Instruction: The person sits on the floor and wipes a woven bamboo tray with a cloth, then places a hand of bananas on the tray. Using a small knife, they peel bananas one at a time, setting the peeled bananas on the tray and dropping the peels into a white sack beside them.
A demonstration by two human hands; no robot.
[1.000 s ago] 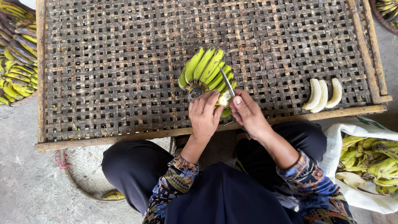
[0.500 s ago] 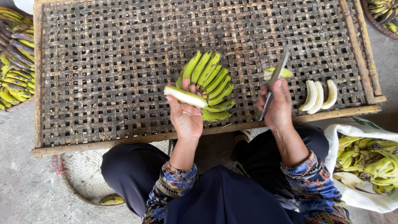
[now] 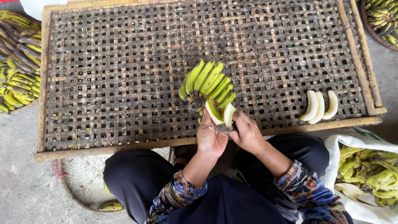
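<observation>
Woven bamboo tray (image 3: 124, 83) on concrete floor (image 3: 20, 182); both hands, left (image 3: 210, 139) and right (image 3: 248, 133), gripping banana bunch (image 3: 207, 85).

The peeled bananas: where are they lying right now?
In the head view, three peeled bananas lie side by side at the woven tray's near right corner, right of the right hand and above the white sack.

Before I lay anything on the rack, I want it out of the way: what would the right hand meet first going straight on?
Probably the green banana bunch, just ahead of the right hand.
</observation>
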